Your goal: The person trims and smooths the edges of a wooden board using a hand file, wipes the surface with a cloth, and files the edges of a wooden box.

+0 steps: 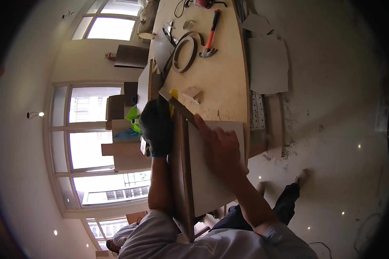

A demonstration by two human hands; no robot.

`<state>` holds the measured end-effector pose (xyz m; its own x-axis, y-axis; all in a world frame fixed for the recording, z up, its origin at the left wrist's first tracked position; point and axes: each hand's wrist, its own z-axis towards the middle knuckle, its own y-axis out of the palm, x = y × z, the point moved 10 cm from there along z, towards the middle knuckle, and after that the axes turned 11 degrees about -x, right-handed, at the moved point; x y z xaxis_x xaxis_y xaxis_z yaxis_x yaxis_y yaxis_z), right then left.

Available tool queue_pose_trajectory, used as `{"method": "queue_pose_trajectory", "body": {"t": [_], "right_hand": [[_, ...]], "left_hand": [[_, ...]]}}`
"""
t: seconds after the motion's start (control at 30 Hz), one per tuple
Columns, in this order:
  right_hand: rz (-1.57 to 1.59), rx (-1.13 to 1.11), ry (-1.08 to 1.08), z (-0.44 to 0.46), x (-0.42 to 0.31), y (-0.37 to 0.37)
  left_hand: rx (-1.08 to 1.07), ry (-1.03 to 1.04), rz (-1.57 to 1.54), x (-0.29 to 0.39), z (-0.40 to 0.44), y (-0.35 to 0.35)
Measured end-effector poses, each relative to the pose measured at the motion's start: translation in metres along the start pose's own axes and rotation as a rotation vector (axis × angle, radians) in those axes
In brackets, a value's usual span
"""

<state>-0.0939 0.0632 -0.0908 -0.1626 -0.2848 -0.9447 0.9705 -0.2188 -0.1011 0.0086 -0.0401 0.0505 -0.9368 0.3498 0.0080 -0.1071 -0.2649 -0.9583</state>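
Note:
My right hand (222,149) is bare and closed round one end of a narrow flat bar (182,108) that looks like a file. The bar slants across the near corner of a box-like wooden panel piece with a white face (212,172) and a brown edge (187,172). My left hand (157,127) wears a dark work glove and looks closed, beside the bar and against the panel's dark side. What its fingers hold is hidden. A small yellow thing (173,93) shows behind the bar.
On the wooden workbench (224,64) lie a claw hammer (212,34), rolls of brown edge banding (184,54) and small wood blocks (191,92). Board offcuts (268,64) lie beside the bench. Another person (124,235) is at the lower left, near the windows.

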Motion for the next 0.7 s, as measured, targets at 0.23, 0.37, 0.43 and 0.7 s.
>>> {"method": "queue_pose_trajectory", "body": {"t": [0.23,0.37,0.43,0.7], "right_hand": [[-0.017,-0.03,-0.016,-0.004,-0.006,-0.005],[0.021,0.077,-0.023,0.012,-0.007,-0.008],[-0.072,-0.034,0.027,-0.02,-0.007,0.002],[0.082,0.132,-0.019,0.025,0.001,-0.019]], "left_hand": [[-0.052,0.002,-0.134,-0.006,-0.005,0.005],[-0.068,-0.056,-0.008,0.0,-0.003,0.001],[-0.038,0.039,0.1,-0.004,-0.001,0.005],[-0.006,-0.021,0.202,0.0,0.008,-0.001]]}}
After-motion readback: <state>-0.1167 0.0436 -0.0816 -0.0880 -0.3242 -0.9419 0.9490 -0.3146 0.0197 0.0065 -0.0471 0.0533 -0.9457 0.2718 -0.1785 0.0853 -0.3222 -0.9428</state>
